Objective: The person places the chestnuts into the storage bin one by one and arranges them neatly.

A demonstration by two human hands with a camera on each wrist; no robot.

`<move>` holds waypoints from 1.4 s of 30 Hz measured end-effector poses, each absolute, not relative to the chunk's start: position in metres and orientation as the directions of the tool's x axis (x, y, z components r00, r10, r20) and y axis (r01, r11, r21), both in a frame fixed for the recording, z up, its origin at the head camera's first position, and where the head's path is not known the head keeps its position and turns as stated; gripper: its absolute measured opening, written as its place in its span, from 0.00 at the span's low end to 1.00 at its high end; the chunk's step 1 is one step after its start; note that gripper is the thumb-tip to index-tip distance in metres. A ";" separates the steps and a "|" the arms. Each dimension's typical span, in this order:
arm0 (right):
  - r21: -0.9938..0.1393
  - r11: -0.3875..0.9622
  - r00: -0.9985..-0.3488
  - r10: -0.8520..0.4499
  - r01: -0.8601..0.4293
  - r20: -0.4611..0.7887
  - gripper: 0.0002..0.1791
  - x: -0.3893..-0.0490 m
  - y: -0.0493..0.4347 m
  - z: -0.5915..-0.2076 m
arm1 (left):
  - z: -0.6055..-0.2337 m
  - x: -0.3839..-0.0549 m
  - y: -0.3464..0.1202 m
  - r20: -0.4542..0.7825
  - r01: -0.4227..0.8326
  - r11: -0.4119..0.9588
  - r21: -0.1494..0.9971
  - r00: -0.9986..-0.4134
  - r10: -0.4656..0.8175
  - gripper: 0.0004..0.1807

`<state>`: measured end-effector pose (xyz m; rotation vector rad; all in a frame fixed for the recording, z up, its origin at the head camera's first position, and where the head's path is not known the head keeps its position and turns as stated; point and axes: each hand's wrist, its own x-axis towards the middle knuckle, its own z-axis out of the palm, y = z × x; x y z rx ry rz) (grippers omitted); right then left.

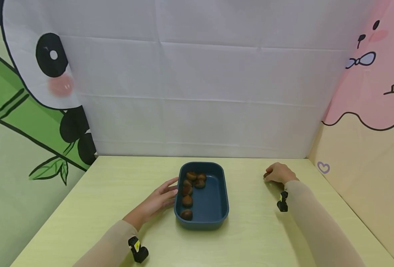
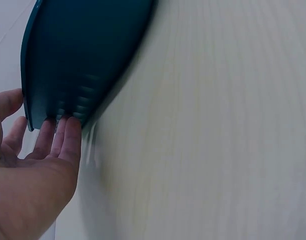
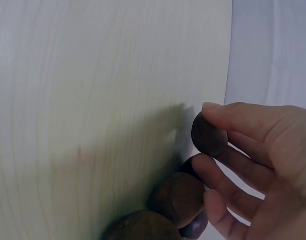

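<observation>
A dark blue rectangular bin point(image 1: 213, 224) stands on the table, with several brown chestnuts point(image 1: 187, 201) lying along its left side and far end. The left hand point(image 1: 158, 202) rests its extended fingers against the bin's left wall; in the left wrist view the fingertips point(image 2: 72, 127) touch the bin's outer side point(image 2: 78, 65). Off to the right, the right hand point(image 1: 278, 173) pinches one chestnut point(image 3: 207, 135) between thumb and fingers. More loose chestnuts point(image 3: 177, 199) lie on the table just below that hand in the right wrist view, partly hidden by its fingers.
The pale wood-grain table point(image 1: 247, 230) ends at a white cloth backdrop point(image 1: 203, 126). Printed side panels stand left and right, the right one point(image 1: 360, 178) close to the right forearm. Each wrist carries a small black camera point(image 1: 138, 250).
</observation>
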<state>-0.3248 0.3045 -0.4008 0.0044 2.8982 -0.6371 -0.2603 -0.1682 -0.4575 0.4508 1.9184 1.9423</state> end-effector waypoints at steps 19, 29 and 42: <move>-0.457 0.874 -0.980 -0.199 -0.167 -0.024 0.26 -0.327 0.288 -0.381 | -0.455 -0.261 -0.166 -0.044 -0.052 -0.005 0.999 -0.892 0.450 0.34; -0.491 0.845 -0.970 -0.243 -0.211 -0.001 0.26 -0.322 0.267 -0.371 | -0.454 -0.259 -0.166 -0.036 -0.040 0.002 0.999 -0.886 0.461 0.34; -0.517 0.773 -0.923 -0.371 -0.366 0.100 0.24 -0.308 0.228 -0.366 | -0.455 -0.260 -0.165 -0.047 -0.052 0.001 0.999 -0.892 0.449 0.34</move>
